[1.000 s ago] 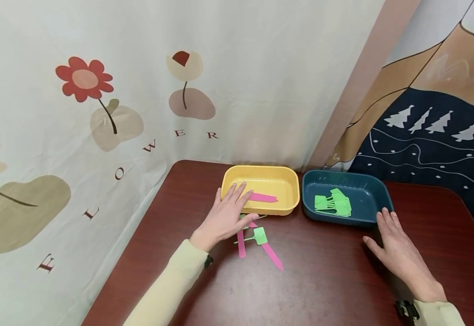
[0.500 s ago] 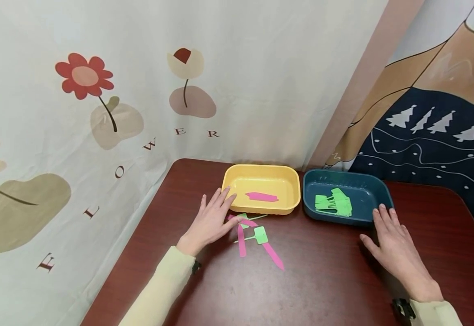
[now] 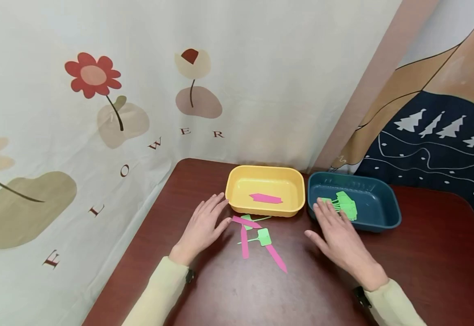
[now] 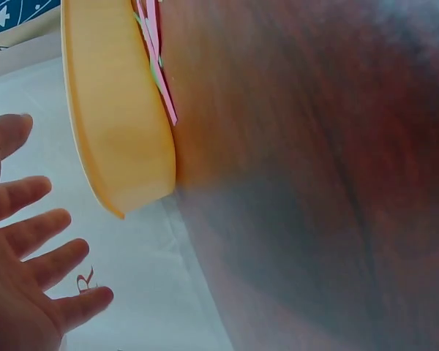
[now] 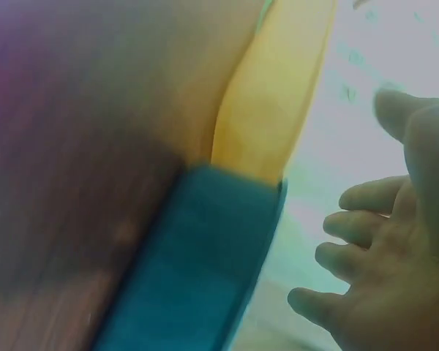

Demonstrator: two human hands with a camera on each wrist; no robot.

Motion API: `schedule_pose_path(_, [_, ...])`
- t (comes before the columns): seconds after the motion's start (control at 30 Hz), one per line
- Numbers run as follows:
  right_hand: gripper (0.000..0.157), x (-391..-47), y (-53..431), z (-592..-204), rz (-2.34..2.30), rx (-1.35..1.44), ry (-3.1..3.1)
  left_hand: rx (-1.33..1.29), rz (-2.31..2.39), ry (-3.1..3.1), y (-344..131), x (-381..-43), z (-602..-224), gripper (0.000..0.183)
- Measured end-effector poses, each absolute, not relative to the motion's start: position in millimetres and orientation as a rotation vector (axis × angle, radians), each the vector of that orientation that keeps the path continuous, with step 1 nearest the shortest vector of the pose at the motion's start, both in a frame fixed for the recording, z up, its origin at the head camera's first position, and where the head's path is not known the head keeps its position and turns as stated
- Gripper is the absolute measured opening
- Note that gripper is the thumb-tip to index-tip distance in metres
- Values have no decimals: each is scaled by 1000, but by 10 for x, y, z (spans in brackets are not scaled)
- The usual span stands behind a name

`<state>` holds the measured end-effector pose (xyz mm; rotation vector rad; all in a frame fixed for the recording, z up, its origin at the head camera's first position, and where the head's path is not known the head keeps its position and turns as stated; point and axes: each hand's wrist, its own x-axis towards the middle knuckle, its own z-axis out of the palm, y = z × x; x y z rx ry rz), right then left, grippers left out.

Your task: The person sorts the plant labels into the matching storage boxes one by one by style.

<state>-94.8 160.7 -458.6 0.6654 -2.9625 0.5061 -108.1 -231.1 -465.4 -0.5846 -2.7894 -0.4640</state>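
Observation:
My left hand [image 3: 200, 228] has its fingers extended at the near left corner of the yellow tray [image 3: 230, 203]; it holds nothing. In the left wrist view the palm and spread fingers face the yellow wall. Extended and holding nothing, my right hand [image 3: 344, 242] reaches over the near left edge of the teal tray [image 3: 377, 203], partly covering the green T-shaped plant labels [image 3: 347, 206] lying there. One pink plant label [image 3: 266, 198] lies in the yellow tray. In front of it is a loose group of pointed pink labels [image 3: 276, 258] and green T-shaped labels [image 3: 264, 237], some overlapping.
Both trays stand side by side at the back of the dark red-brown table [image 3: 257, 299]. A pale curtain [image 3: 261, 90] with printed flowers hangs right behind them. At the right hangs a dark printed cloth [image 3: 436, 154] with white trees.
My right hand has moved left from the teal tray's right side to its left edge. My left hand has drawn back from over the yellow tray, to the left and nearer. The labels lie as before.

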Motion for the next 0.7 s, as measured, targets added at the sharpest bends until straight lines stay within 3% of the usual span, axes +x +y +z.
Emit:
schedule_pose_path(0.33, [86, -987, 1289, -4737, 438, 778, -2948, -909, -383, -2678, -2181, -991, -4742, 28])
schedule_pose_path(0.7, [82, -1006, 1216, -4807, 419, 808, -2902, -1404, -323, -2596, -2016, -916, -4834, 36])
